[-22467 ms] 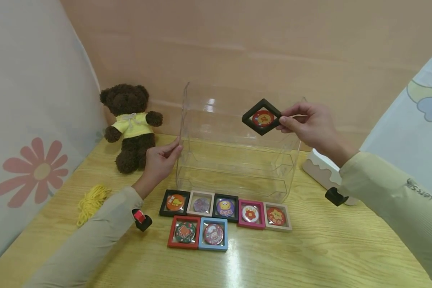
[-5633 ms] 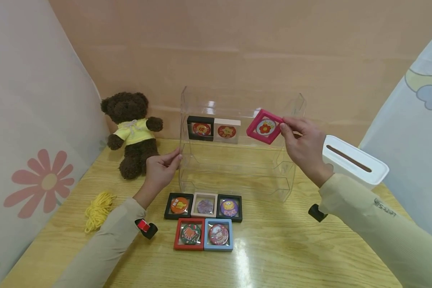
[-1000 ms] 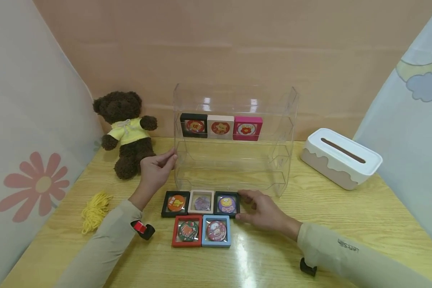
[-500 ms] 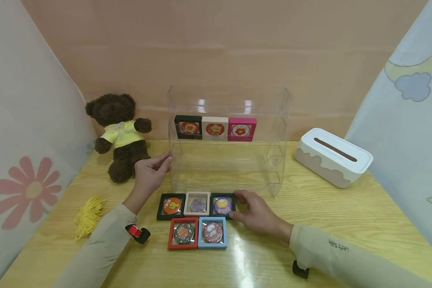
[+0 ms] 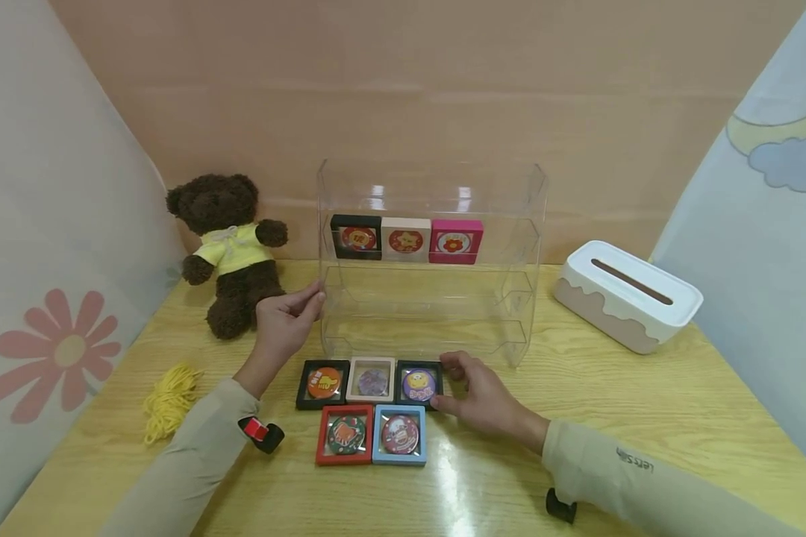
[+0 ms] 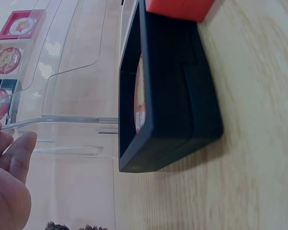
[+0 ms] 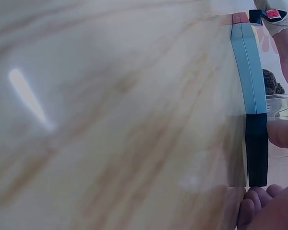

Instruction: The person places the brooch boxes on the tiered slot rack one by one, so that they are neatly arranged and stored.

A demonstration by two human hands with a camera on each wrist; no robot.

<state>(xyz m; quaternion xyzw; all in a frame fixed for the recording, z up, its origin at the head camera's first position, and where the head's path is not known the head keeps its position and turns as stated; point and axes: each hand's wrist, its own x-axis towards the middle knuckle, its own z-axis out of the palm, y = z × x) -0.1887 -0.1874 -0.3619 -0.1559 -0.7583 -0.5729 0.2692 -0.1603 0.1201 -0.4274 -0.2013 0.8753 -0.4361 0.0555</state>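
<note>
A clear display rack (image 5: 430,306) stands on the table, and my left hand (image 5: 285,321) pinches its left side panel. Three square badge frames stand on an upper tier: a black frame (image 5: 356,237), a beige frame (image 5: 406,239) and a magenta frame (image 5: 456,242). My right hand (image 5: 483,395) holds the right edge of a black frame with a purple badge (image 5: 419,383) between thumb and fingers; the frame lies flat. To its left lie a beige frame (image 5: 372,381) and another black frame (image 5: 323,384). A red frame (image 5: 345,435) and a light blue frame (image 5: 399,436) lie nearer.
A brown teddy bear (image 5: 231,250) in a yellow top sits left of the rack. Yellow cord (image 5: 171,403) lies in a bundle at the left. A white-topped tissue box (image 5: 628,294) stands at the right. Cloth hangs behind and on both sides.
Over the earlier frames, the black, beige and magenta frames came to stand in a row on the rack. My right hand came down to the black frame with the purple badge; my left stays at the rack.
</note>
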